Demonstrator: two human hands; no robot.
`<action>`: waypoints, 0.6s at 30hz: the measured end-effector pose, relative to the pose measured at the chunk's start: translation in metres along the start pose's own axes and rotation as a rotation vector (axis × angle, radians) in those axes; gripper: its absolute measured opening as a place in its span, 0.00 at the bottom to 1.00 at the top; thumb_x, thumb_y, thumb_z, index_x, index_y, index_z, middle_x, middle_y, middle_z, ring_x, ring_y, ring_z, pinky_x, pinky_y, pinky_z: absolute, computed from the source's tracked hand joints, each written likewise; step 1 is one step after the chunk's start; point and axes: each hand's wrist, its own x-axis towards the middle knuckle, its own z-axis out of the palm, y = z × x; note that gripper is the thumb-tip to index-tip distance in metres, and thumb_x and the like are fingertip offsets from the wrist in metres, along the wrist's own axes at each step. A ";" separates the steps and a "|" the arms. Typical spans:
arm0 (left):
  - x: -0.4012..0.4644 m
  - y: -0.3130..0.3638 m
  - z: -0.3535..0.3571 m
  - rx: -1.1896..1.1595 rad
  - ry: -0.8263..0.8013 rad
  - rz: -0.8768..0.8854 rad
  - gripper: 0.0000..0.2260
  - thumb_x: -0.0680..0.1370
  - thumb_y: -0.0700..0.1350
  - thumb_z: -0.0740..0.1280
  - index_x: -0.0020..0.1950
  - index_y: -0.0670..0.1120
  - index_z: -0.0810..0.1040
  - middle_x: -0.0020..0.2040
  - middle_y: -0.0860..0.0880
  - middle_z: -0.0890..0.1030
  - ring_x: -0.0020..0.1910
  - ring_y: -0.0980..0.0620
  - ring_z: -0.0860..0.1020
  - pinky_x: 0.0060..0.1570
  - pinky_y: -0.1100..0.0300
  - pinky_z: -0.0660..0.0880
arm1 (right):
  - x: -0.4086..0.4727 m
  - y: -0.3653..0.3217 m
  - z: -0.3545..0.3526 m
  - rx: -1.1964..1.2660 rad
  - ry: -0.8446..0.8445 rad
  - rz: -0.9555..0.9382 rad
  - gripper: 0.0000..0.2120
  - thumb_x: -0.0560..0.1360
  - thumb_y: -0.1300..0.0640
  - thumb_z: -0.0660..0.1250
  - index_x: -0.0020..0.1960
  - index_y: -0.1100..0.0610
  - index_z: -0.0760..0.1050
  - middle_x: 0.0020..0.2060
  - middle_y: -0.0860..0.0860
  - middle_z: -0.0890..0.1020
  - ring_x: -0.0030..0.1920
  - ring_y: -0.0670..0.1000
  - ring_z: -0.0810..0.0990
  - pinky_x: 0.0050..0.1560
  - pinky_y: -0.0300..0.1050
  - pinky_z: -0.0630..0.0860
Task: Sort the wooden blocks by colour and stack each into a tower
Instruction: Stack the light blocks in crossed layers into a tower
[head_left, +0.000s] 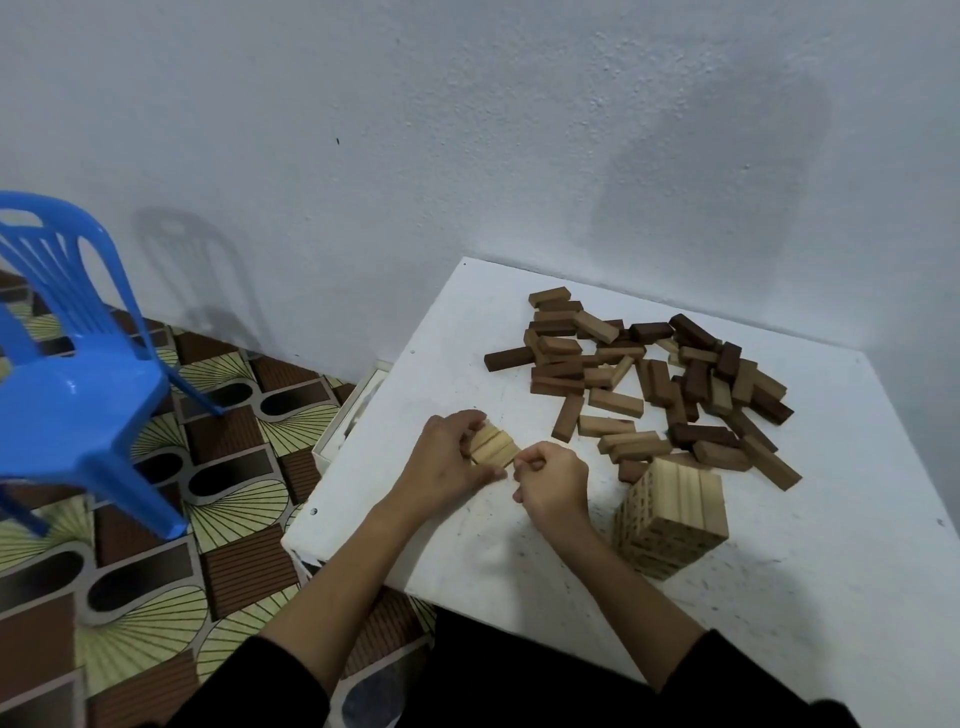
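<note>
On the white table (779, 571) lies a loose pile of wooden blocks (649, 374) in dark, mid and light brown. A tower of light blocks (672, 514) stands at the near right of the pile. Near the table's left edge a small row of light blocks (493, 447) lies flat. My left hand (447, 462) grips that row from the left, with fingers over its far end and thumb at its near side. My right hand (553, 480) sits just right of the row with fingers curled; its fingertips touch the row's right end.
A blue plastic chair (72, 374) stands on the patterned floor (208, 545) to the left. A pale wall (467, 130) rises behind the table. A white box (348, 410) leans against the table's left edge.
</note>
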 end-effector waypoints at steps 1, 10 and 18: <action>0.000 0.000 0.000 0.031 -0.045 0.018 0.33 0.65 0.48 0.79 0.67 0.50 0.71 0.54 0.55 0.73 0.56 0.54 0.69 0.51 0.65 0.69 | 0.001 0.001 0.000 -0.012 0.000 -0.013 0.07 0.75 0.68 0.63 0.45 0.62 0.79 0.38 0.57 0.81 0.37 0.55 0.81 0.41 0.48 0.80; 0.006 -0.011 -0.001 0.004 -0.145 0.118 0.35 0.68 0.40 0.73 0.71 0.57 0.65 0.59 0.60 0.75 0.58 0.61 0.66 0.58 0.64 0.66 | -0.002 0.007 0.004 0.022 0.172 -0.212 0.07 0.75 0.70 0.60 0.46 0.63 0.75 0.43 0.51 0.76 0.45 0.50 0.74 0.42 0.37 0.68; 0.007 -0.022 -0.006 0.062 -0.072 0.189 0.38 0.68 0.47 0.78 0.73 0.51 0.63 0.63 0.55 0.73 0.56 0.67 0.63 0.55 0.81 0.57 | -0.006 0.026 0.009 -0.100 0.211 -0.435 0.13 0.71 0.63 0.63 0.55 0.63 0.74 0.50 0.55 0.76 0.53 0.56 0.73 0.52 0.54 0.74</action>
